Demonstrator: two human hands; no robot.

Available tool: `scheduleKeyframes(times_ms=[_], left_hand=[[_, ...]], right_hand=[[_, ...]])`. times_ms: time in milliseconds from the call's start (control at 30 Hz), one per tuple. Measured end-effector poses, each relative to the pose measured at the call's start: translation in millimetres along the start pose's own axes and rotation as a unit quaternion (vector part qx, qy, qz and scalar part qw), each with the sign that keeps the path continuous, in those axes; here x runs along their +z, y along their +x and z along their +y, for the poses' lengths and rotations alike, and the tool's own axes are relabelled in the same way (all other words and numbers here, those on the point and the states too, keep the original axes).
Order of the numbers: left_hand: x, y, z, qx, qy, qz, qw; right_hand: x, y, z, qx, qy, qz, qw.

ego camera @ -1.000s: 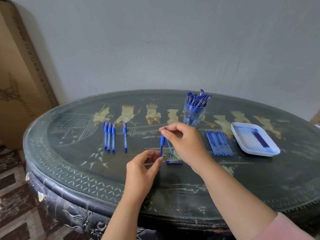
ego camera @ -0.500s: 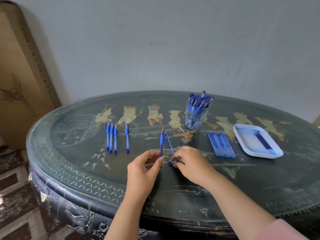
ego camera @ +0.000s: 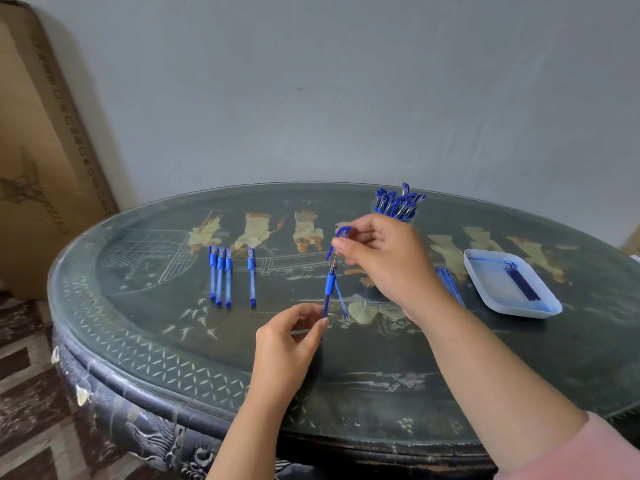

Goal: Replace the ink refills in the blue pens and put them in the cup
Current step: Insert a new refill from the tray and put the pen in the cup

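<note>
Grey wall stands behind a dark oval table (ego camera: pixel 138 306) with painted figures under its glossy top; a cardboard box (ego camera: pixel 41 150) leans at the far left. The left hand (ego camera: pixel 287 344) pinches the lower barrel of a pen (ego camera: pixel 329 285) and stands it upright, tip up, likely so that the right hand (ego camera: pixel 384 265) can bring down the blue cap (ego camera: pixel 343 232) it pinches just above the tip. 1 loose refill (ego camera: pixel 341 303) lies beside the pen, seemingly the spent one. 4 capped pens (ego camera: pixel 220 275) wait in a row to the left; fresh refills (ego camera: pixel 450 285) lie near the white tray (ego camera: pixel 491 282); the cup (ego camera: pixel 412 216), crowded with pens, stands behind the right hand within easy reach. Printed marks on the box are too blurred to read; no brand shows on any pen.
</note>
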State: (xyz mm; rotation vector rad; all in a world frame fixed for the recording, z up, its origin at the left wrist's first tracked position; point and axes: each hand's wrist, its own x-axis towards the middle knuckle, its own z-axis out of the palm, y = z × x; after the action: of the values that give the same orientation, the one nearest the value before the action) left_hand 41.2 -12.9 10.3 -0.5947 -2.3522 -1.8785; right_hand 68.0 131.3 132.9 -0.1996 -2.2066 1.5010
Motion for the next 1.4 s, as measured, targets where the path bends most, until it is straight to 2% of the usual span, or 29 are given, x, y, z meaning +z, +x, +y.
scheduleKeyframes(times_ms=[100,267,433,567,800,1300,1400], left_hand=[[0.0,0.0,0.1,0.005,0.007,-0.003,1.0],[0.1,0.0,0.1,0.005,0.005,-0.002,1.0],[0.4,0.3,2.0,0.008,-0.001,0.002,1.0],[0.8,-0.6,2.6,0.008,0.004,0.016,1.0],[1.3,-2.3,3.6,0.001,0.007,0.043,0.999],[1.0,-0.2,4.1,-0.01,0.008,0.041,0.999],[-1.9,3.4,5.9,-0.021,-0.011,0.044,0.999]], right_hand=[[3.0,0.1,4.1,0.003,-0.03,-0.017,0.999],[3.8,2.2,6.0,0.013,-0.006,-0.017,1.0],[8.4,-0.8,13.1,0.039,-0.025,-0.062,0.997],[11.9,-7.1,16.1,0.049,0.024,-0.056,0.997],[21.8,-10.9,16.0,0.024,0.005,-0.032,0.999],[29.6,-8.7,25.8,-0.021,-0.051,-0.018,0.998],[29.6,-7.2,25.3,-0.04,-0.03,-0.009,0.999]])
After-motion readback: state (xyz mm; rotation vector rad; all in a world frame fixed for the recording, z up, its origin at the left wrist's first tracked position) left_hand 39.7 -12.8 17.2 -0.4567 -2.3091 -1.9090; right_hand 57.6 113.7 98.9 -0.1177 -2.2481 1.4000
